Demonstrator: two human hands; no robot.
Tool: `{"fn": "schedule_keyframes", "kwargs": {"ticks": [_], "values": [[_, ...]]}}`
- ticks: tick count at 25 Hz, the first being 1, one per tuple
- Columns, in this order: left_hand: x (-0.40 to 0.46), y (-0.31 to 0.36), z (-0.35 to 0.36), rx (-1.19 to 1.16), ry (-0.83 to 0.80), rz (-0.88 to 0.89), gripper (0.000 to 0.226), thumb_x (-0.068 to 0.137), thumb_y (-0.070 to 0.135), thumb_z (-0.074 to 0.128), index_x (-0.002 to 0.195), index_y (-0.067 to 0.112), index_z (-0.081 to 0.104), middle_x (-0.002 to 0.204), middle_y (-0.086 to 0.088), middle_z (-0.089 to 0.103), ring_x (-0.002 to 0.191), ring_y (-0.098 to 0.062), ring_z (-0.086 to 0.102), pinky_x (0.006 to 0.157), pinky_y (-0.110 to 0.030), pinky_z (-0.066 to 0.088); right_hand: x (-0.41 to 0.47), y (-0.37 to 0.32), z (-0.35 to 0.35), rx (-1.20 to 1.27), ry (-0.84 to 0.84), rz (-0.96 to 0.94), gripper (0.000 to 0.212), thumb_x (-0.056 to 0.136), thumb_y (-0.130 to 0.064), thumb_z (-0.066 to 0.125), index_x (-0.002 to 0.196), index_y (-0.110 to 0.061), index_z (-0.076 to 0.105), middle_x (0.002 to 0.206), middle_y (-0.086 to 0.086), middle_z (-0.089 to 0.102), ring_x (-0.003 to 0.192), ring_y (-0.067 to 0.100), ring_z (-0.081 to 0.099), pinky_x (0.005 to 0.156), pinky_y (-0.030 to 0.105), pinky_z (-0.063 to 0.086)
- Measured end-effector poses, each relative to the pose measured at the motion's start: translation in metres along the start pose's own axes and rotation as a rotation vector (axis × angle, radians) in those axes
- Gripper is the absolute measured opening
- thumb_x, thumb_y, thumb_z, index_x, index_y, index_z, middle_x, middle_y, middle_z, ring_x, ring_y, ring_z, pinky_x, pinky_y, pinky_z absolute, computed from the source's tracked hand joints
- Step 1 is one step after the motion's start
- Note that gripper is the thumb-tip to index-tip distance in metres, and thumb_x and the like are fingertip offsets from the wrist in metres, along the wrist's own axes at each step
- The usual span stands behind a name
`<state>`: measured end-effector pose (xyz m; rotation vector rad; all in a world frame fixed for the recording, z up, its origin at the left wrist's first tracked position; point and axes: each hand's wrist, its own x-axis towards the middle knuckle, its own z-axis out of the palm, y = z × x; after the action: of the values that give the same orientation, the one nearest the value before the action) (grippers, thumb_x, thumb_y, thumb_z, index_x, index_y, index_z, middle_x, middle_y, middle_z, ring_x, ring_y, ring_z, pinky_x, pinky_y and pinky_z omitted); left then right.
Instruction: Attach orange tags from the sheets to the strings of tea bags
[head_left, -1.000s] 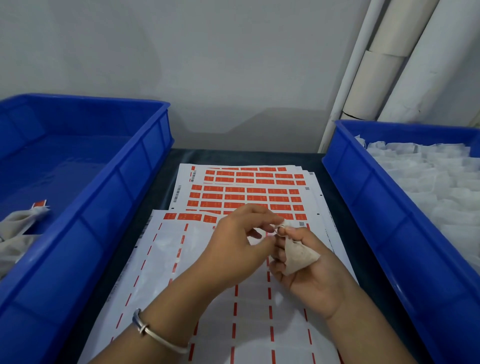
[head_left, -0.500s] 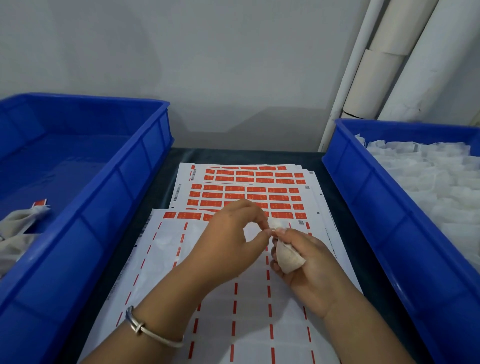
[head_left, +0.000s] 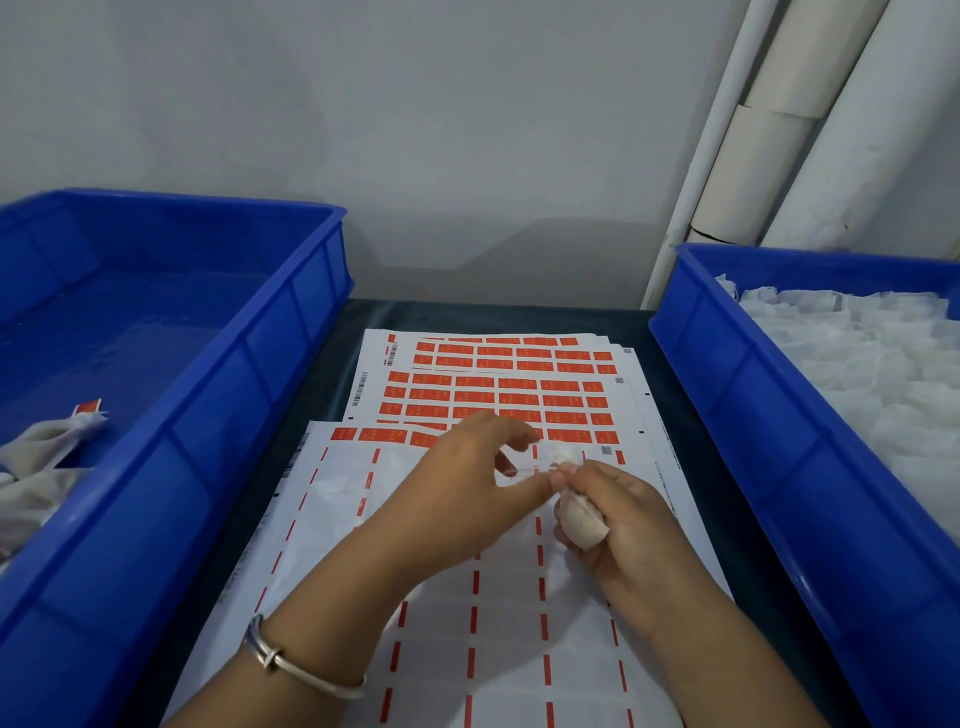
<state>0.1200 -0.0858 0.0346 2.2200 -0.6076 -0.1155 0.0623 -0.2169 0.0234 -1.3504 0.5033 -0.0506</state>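
Head view: the right hand (head_left: 623, 525) clenched a tea bag (head_left: 582, 522) in curled fingers; the left hand (head_left: 467, 493) seemingly pinched its string just beyond them, over the near sheet (head_left: 467, 649).

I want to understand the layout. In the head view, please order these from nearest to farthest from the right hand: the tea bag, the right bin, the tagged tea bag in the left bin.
1. tea bag, gripped in the right hand.
2. right bin, beside that hand.
3. tagged tea bag, far across in the left bin.
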Motion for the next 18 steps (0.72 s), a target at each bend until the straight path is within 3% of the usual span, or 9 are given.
{"fn": "schedule_keyframes", "kwargs": {"ticks": [2, 5, 9, 13, 15, 18], "values": [[0.002, 0.0, 0.002, 0.037, -0.02, 0.015, 0.029, 0.082, 0.046, 0.062, 0.11, 0.038, 0.062, 0.093, 0.027, 0.056, 0.072, 0.008, 0.052, 0.058, -0.003, 0.038, 0.001, 0.002, 0.0, -0.021, -0.005, -0.016, 0.011, 0.089, -0.025, 0.06, 0.083, -0.022, 0.07, 0.08, -0.004, 0.068, 0.086, 0.021, 0.061, 0.074, 0.033, 0.053], [0.004, -0.002, -0.002, 0.067, 0.05, -0.002, 0.02, 0.083, 0.037, 0.064, 0.1, 0.032, 0.071, 0.079, 0.025, 0.062, 0.064, 0.006, 0.054, 0.052, -0.002, 0.033, 0.002, 0.004, 0.0, -0.05, -0.016, -0.016, 0.008, 0.089, -0.024, 0.061, 0.087, -0.023, 0.069, 0.088, -0.002, 0.067, 0.09, 0.023, 0.06, 0.086, 0.04, 0.053], [0.004, -0.004, -0.006, 0.054, 0.08, -0.022, 0.013, 0.083, 0.035, 0.065, 0.093, 0.03, 0.073, 0.065, 0.03, 0.053, 0.064, 0.001, 0.056, 0.053, -0.004, 0.034, 0.004, 0.005, -0.001, -0.076, -0.018, -0.009, 0.016, 0.092, -0.014, 0.055, 0.084, -0.023, 0.066, 0.079, -0.003, 0.066, 0.084, 0.022, 0.06, 0.072, 0.033, 0.052], [0.005, -0.004, -0.015, -0.033, 0.043, -0.089, 0.011, 0.08, 0.036, 0.068, 0.07, 0.039, 0.066, 0.061, 0.03, 0.058, 0.064, 0.007, 0.059, 0.049, -0.002, 0.036, 0.003, 0.002, 0.001, -0.058, -0.012, 0.002, 0.018, 0.092, -0.01, 0.054, 0.089, -0.024, 0.063, 0.088, -0.001, 0.067, 0.082, 0.022, 0.061, 0.061, 0.026, 0.051], [0.007, -0.005, -0.022, -0.141, 0.046, -0.146, 0.018, 0.079, 0.036, 0.069, 0.062, 0.038, 0.064, 0.06, 0.031, 0.061, 0.066, 0.009, 0.06, 0.05, -0.005, 0.038, 0.002, 0.0, -0.001, -0.013, -0.02, 0.017, 0.019, 0.092, -0.008, 0.054, 0.088, -0.023, 0.064, 0.088, 0.001, 0.067, 0.08, 0.021, 0.061, 0.06, 0.027, 0.051], [0.01, -0.008, -0.031, -0.288, 0.146, -0.227, 0.02, 0.077, 0.032, 0.071, 0.058, 0.034, 0.067, 0.06, 0.028, 0.063, 0.068, -0.001, 0.061, 0.054, -0.011, 0.04, 0.002, -0.001, -0.002, 0.015, -0.034, 0.032, 0.018, 0.091, -0.007, 0.053, 0.088, -0.021, 0.064, 0.098, 0.007, 0.066, 0.087, 0.025, 0.061, 0.064, 0.031, 0.051]]}}
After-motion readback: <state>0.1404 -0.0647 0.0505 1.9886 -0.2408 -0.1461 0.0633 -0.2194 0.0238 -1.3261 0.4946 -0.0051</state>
